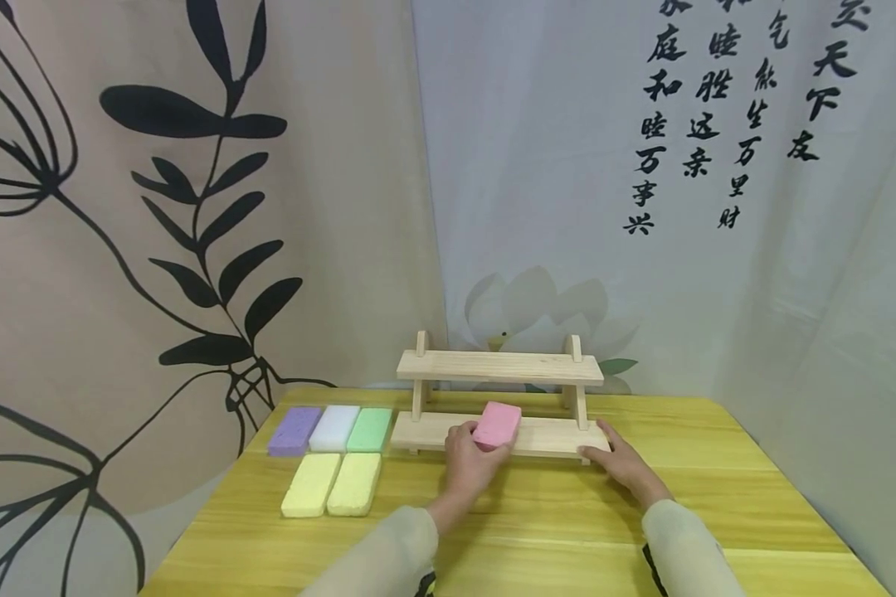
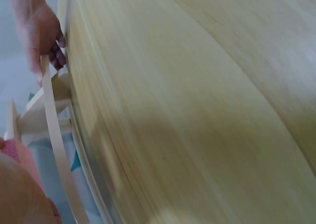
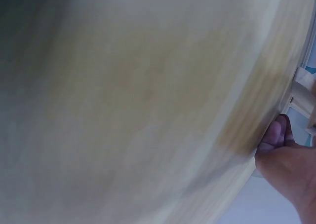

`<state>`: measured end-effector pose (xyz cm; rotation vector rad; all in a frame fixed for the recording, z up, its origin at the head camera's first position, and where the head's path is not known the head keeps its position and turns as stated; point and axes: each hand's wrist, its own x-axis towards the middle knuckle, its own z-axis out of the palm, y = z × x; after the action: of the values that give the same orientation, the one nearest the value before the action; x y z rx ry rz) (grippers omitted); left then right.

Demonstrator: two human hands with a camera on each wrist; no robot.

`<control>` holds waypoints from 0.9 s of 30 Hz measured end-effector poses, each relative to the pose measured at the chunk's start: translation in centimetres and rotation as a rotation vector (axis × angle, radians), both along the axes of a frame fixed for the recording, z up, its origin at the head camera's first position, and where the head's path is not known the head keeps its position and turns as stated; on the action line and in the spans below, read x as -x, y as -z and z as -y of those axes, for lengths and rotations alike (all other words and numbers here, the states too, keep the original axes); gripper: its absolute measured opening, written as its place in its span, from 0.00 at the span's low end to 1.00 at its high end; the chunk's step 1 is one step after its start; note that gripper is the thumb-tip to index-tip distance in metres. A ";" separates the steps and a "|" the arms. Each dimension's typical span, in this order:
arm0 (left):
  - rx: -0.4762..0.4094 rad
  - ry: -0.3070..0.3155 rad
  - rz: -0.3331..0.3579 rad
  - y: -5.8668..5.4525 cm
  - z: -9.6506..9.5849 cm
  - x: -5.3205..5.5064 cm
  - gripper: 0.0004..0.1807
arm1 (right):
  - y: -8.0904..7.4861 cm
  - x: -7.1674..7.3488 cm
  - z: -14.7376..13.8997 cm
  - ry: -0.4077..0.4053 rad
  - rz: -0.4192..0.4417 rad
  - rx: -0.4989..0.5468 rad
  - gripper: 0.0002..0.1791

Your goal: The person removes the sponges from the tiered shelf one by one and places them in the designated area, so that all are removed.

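Observation:
A pink sponge (image 1: 499, 424) is pinched in my left hand (image 1: 470, 466), over the lower board of a small two-tier wooden rack (image 1: 548, 436). Whether the sponge touches that board I cannot tell. At the right end of the same board, my right hand (image 1: 629, 466) grips the edge. In the left wrist view, the thumb of the right hand (image 2: 43, 34) lies against the board, with the other fingers past its end. Only a corner of the pink sponge (image 2: 17, 152) shows there, the left hand covering part of it.
Left of the rack, a purple sponge (image 1: 294, 431), a white sponge (image 1: 334, 428) and a green sponge (image 1: 369, 430) lie in a row on the wooden table (image 1: 538, 531). Two yellow sponges (image 1: 354, 485) lie in front of them. A printed curtain (image 1: 343, 207) hangs behind the table.

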<state>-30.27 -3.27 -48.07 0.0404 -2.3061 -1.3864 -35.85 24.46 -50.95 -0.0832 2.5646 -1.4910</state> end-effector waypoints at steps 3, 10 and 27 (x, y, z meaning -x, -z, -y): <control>-0.004 0.012 0.004 -0.1 0.8 -0.1 0.35 | 0.0 -0.1 0.0 -0.006 -0.002 0.013 0.55; -0.022 0.029 0.022 -0.2 2.8 -0.6 0.36 | -0.1 -0.3 0.1 -0.007 -0.017 0.019 0.54; -0.038 0.016 -0.024 0.2 7.9 -0.6 0.32 | -0.3 -0.4 0.3 0.000 -0.013 0.025 0.54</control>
<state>-29.63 -11.15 -48.23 0.0170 -2.2654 -1.4314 -35.47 24.17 -50.68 -0.0965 2.5567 -1.5283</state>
